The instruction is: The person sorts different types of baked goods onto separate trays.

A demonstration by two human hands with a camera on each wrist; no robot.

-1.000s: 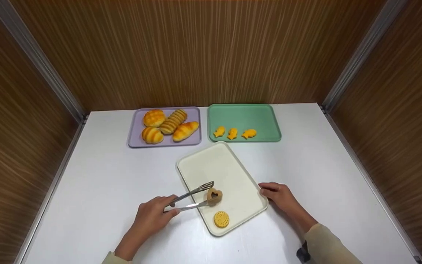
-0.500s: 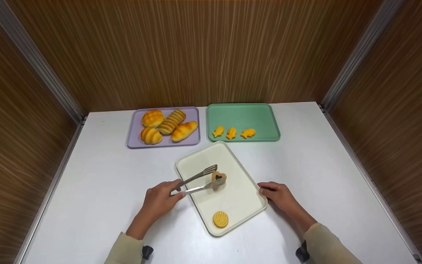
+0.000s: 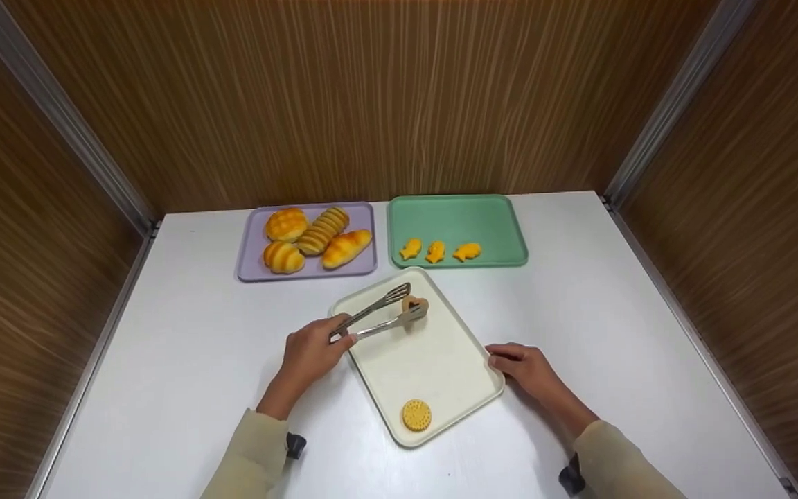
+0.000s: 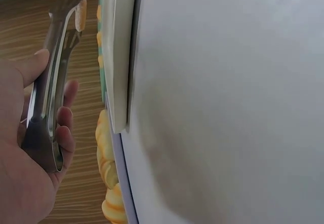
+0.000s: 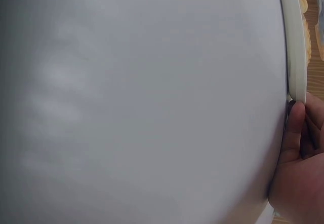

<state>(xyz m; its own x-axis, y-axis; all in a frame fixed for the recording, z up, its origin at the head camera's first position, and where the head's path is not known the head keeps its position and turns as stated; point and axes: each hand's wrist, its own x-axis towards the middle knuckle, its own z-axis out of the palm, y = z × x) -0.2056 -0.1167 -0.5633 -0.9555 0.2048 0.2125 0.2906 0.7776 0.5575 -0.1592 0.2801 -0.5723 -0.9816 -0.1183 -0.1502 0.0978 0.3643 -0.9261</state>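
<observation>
In the head view my left hand (image 3: 314, 352) grips metal tongs (image 3: 378, 328) over the far part of a cream tray (image 3: 433, 364). A heart-shaped sandwich cookie (image 3: 422, 303) with a dark centre is pinched between the tong tips. The left wrist view shows my thumb and fingers wrapped round the tongs (image 4: 48, 87), the cookie (image 4: 81, 14) held above the tray. My right hand (image 3: 529, 373) pinches the tray's right edge near its front corner; in the right wrist view its fingertips sit at the rim (image 5: 297, 57). A round yellow biscuit (image 3: 416, 415) lies at the tray's near end.
Behind, a purple tray (image 3: 253, 272) carries several breads, such as a striped long loaf (image 3: 323, 231). Beside it a green tray (image 3: 454, 215) holds three small fish-shaped crackers (image 3: 467, 251) along its front. Wood-grained panels (image 3: 399, 97) enclose the white table (image 3: 184, 346) on three sides.
My left hand has moved away from me and slightly right, carrying the cookie in the tongs from near the round biscuit toward the tray's far end. My right hand stays at the tray's edge.
</observation>
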